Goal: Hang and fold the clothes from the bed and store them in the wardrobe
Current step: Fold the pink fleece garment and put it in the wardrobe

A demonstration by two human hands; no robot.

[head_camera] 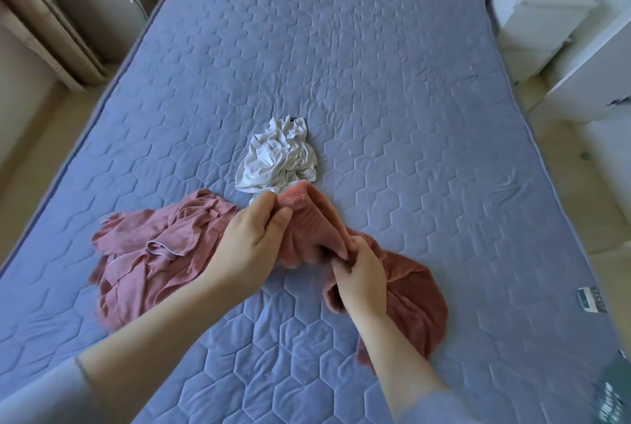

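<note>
Both hands pinch coral fleece garment just below white shirt: left hand on ribbed edge, right hand beside, likely finding hem to spread. Pink garment left of shirt, on bed.

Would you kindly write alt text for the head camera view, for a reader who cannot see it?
A person's left hand and right hand each pinch a salmon-pink fleecy garment on a blue quilted bed. A crumpled dusty-pink garment lies at the left, and a crumpled white garment just beyond the hands.
</note>
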